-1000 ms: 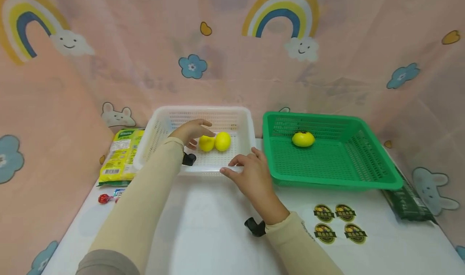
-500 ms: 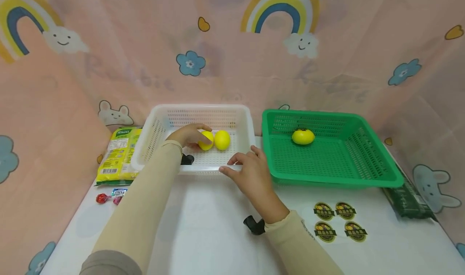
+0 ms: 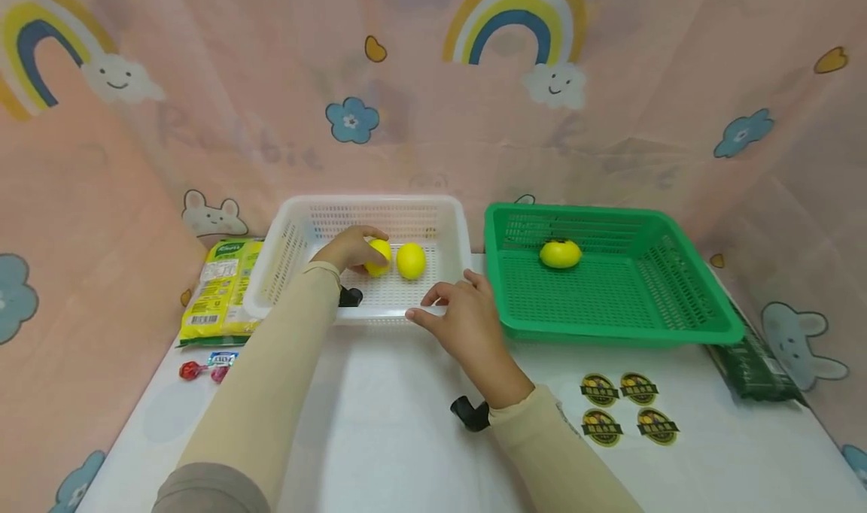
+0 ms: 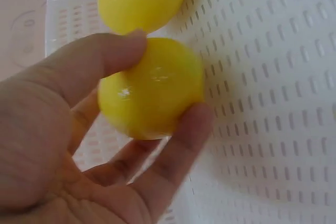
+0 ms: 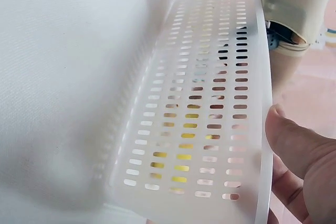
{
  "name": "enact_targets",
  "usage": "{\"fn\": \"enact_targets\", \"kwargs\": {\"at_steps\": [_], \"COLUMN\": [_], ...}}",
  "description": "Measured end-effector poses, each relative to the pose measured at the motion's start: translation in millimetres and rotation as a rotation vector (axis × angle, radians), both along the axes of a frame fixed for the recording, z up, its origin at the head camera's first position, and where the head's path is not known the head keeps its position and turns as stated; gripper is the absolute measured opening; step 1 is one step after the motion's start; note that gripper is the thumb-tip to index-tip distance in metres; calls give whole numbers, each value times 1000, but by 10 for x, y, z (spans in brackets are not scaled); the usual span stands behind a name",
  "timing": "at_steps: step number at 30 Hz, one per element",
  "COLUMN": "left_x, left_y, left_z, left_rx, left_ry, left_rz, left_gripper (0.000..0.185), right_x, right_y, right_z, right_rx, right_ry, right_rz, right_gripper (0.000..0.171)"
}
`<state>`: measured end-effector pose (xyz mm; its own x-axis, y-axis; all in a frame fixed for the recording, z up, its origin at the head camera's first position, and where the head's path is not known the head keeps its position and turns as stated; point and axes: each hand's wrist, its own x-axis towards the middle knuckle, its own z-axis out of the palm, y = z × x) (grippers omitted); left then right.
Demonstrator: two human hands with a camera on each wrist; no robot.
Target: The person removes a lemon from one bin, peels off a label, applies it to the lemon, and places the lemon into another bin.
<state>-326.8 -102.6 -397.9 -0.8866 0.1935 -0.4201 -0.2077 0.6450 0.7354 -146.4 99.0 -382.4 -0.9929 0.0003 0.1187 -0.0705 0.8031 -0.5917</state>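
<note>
White basket (image 3: 298, 235): left hand (image 3: 348, 248) grips 1 yellow fruit (image 3: 379, 257); right hand (image 3: 463, 325) pinches rim; risk: touching 2nd fruit (image 3: 411, 261) rolls when nudged.

Two baskets sit side by side on the table (image 3: 379, 438): the white basket (image 3: 450, 220) left, the green basket (image 3: 684, 287) right; two lemons (image 3: 411, 261) lie touching in the white basket, one fruit (image 3: 560, 253) in the green basket; stickers (image 3: 626, 408) lie before it; a packet (image 3: 220, 291) lies left of the white basket.
</note>
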Motion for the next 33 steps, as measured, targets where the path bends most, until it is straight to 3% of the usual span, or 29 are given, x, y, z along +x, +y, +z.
{"fn": "enact_targets", "kwargs": {"at_steps": [5,10,14,18,22,26,29,33], "left_x": [75,259,649,1217,1773,2230,2456,2607], "left_y": [-46,-43,-10,-10,-1,-9,2,61], "left_z": [193,589,873,977,807,445,141,-181], "left_rx": [167,262,301,335,362,350,336,294], "left_ry": [118,256,356,388,323,240,182,156], "left_rz": [15,1,-19,-60,-50,19,45,12], "left_gripper": [65,65,62,61,61,59,58,58], "right_x": [-18,-22,-22,-24,-22,-10,-14,-30], "right_y": [-44,-45,-11,3,13,9,10,15], "right_z": [1,2,-2,-1,-25,-35,-36,-34], "right_rx": [-14,-31,-31,-12,7,3,-7,-14], "right_ry": [-16,-35,-32,-32,-19,-12,-13,-12], "right_rz": [14,-2,-5,-3,-4,-1,6,12], "right_gripper": [28,28,29,30,28,27,30,32]}}
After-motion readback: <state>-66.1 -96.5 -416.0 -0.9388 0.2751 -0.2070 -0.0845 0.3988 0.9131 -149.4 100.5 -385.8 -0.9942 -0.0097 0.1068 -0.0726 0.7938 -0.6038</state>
